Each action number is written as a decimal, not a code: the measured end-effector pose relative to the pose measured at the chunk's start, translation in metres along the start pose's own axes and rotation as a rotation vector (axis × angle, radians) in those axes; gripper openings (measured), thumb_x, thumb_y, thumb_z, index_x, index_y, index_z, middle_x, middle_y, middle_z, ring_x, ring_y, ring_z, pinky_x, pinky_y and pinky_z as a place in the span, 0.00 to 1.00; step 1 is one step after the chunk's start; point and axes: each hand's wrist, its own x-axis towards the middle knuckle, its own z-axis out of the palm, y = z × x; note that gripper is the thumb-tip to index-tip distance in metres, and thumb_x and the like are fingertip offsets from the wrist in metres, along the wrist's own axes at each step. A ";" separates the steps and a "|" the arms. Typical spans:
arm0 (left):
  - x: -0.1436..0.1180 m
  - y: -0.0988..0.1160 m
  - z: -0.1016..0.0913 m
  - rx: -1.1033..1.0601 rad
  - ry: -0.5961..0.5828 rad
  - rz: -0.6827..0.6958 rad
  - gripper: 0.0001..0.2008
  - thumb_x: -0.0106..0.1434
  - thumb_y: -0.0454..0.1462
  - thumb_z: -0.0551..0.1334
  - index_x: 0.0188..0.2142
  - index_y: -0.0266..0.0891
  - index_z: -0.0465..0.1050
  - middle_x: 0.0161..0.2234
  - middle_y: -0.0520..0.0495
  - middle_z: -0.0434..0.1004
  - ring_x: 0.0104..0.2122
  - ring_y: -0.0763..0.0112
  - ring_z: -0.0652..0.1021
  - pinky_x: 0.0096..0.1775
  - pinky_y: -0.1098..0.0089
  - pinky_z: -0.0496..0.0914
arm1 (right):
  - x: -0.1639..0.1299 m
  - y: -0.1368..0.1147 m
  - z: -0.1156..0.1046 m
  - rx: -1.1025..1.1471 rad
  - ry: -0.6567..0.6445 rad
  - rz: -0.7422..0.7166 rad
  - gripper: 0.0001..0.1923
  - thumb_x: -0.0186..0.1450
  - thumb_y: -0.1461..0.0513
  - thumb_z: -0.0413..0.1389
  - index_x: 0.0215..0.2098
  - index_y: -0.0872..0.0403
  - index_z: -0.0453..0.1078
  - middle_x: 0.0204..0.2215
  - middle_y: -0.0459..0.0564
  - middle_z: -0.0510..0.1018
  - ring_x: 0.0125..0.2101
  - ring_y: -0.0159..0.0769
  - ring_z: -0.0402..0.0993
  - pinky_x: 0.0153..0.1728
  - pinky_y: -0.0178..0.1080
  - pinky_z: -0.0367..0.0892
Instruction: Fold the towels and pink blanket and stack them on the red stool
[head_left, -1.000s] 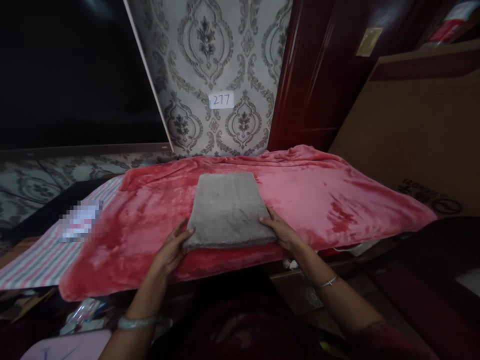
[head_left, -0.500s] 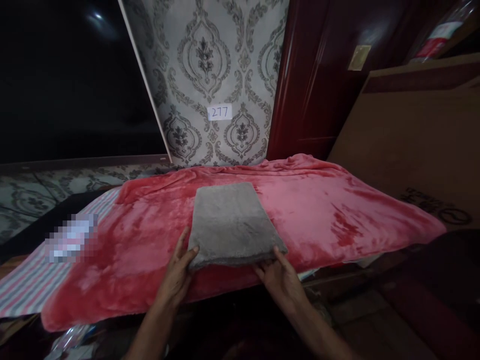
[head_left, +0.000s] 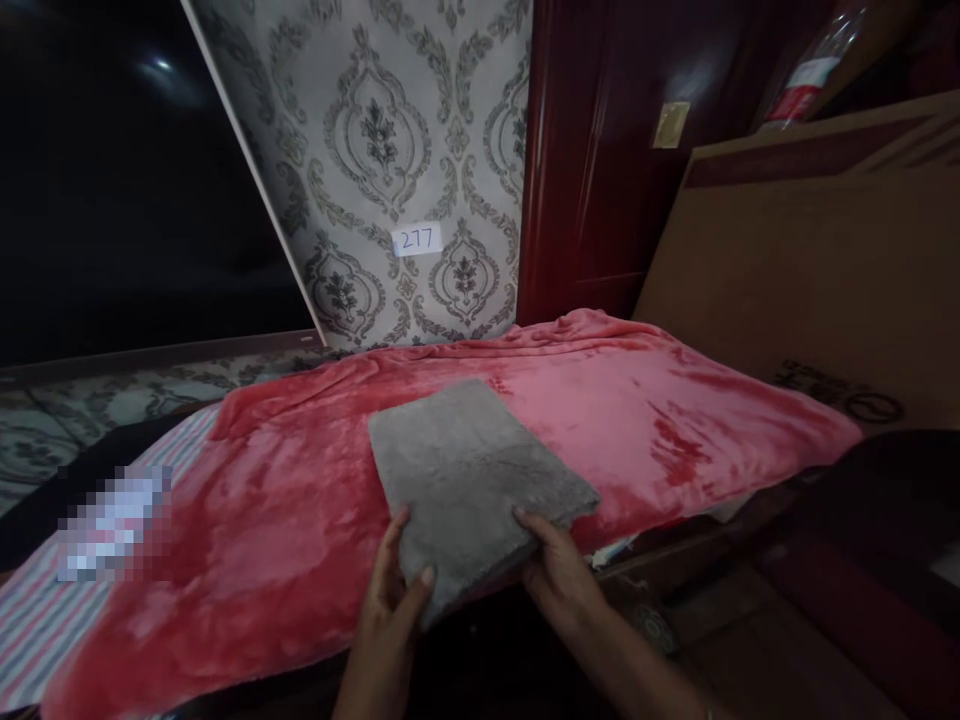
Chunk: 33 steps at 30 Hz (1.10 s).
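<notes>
A folded grey towel [head_left: 469, 480] lies on a red plush blanket [head_left: 645, 400] with its near edge past the blanket's front edge. My left hand [head_left: 394, 600] grips the towel's near left corner, thumb on top. My right hand [head_left: 559, 570] holds the near right edge, fingers on top. The towel is turned a little, its near edge slanting toward the left.
A striped cloth [head_left: 30, 630] with a blurred packet [head_left: 112, 525] lies at the left. A large cardboard box [head_left: 810, 280] stands at the right. Patterned wallpaper with a "277" label [head_left: 416, 239] and a dark red door [head_left: 600, 160] are behind.
Both hands have drawn the grey towel toward me and over the blanket's front edge, turning it slightly. The hands went from the towel's sides to its near corners.
</notes>
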 end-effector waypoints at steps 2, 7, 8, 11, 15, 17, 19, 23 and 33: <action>-0.005 0.000 -0.007 0.033 -0.090 -0.056 0.45 0.53 0.49 0.73 0.68 0.51 0.59 0.47 0.42 0.80 0.42 0.60 0.82 0.42 0.65 0.77 | 0.004 -0.020 -0.001 -0.115 -0.010 -0.063 0.25 0.40 0.60 0.71 0.38 0.54 0.77 0.36 0.49 0.84 0.43 0.49 0.79 0.50 0.49 0.73; 0.017 0.044 -0.023 0.378 -0.294 0.057 0.30 0.60 0.56 0.64 0.54 0.38 0.76 0.21 0.51 0.73 0.20 0.69 0.74 0.27 0.70 0.70 | 0.018 -0.105 0.010 -0.464 -0.180 -0.177 0.22 0.40 0.62 0.67 0.35 0.55 0.77 0.32 0.50 0.84 0.34 0.45 0.80 0.39 0.43 0.74; 0.028 0.057 -0.022 0.457 -0.318 0.123 0.28 0.60 0.55 0.65 0.51 0.38 0.77 0.21 0.51 0.73 0.22 0.69 0.75 0.29 0.69 0.71 | 0.022 -0.126 0.017 -0.539 -0.203 -0.177 0.21 0.39 0.62 0.66 0.34 0.55 0.77 0.31 0.50 0.83 0.32 0.44 0.79 0.35 0.41 0.74; 0.072 0.094 -0.002 0.592 -0.381 0.295 0.29 0.57 0.54 0.67 0.53 0.39 0.76 0.32 0.46 0.80 0.33 0.62 0.80 0.38 0.64 0.75 | 0.029 -0.184 0.048 -0.771 -0.311 -0.161 0.17 0.40 0.64 0.64 0.31 0.56 0.77 0.29 0.51 0.82 0.28 0.40 0.77 0.28 0.37 0.71; 0.127 0.142 0.055 0.588 -0.551 0.598 0.52 0.52 0.54 0.71 0.71 0.43 0.52 0.65 0.33 0.64 0.64 0.50 0.66 0.63 0.52 0.61 | 0.012 -0.244 0.103 -1.018 -0.543 -0.125 0.16 0.41 0.67 0.62 0.31 0.54 0.78 0.28 0.49 0.82 0.25 0.38 0.76 0.27 0.37 0.72; 0.144 0.165 0.086 0.578 -0.676 0.706 0.60 0.51 0.55 0.72 0.73 0.45 0.39 0.71 0.33 0.51 0.70 0.49 0.55 0.67 0.49 0.53 | -0.007 -0.266 0.129 -1.141 -0.649 -0.088 0.17 0.43 0.68 0.63 0.33 0.54 0.79 0.29 0.48 0.82 0.26 0.38 0.77 0.28 0.37 0.74; 0.153 0.184 0.110 0.524 -0.789 0.753 0.62 0.50 0.57 0.72 0.73 0.45 0.37 0.71 0.33 0.51 0.70 0.48 0.54 0.66 0.50 0.54 | -0.024 -0.285 0.148 -1.243 -0.737 -0.099 0.19 0.45 0.68 0.65 0.37 0.55 0.79 0.33 0.47 0.83 0.30 0.39 0.80 0.32 0.38 0.75; 0.138 0.198 0.127 0.416 -0.930 0.656 0.51 0.45 0.57 0.75 0.64 0.37 0.65 0.57 0.33 0.75 0.57 0.44 0.74 0.55 0.54 0.71 | -0.032 -0.318 0.165 -1.337 -0.758 -0.323 0.17 0.51 0.67 0.67 0.40 0.56 0.79 0.37 0.46 0.83 0.38 0.40 0.81 0.38 0.39 0.76; 0.085 0.205 0.106 0.354 -0.589 0.469 0.22 0.51 0.47 0.75 0.41 0.36 0.79 0.34 0.44 0.83 0.35 0.58 0.82 0.34 0.67 0.77 | 0.036 -0.346 0.217 -1.749 -0.795 -0.675 0.21 0.60 0.65 0.65 0.51 0.60 0.74 0.44 0.47 0.81 0.46 0.35 0.77 0.48 0.37 0.71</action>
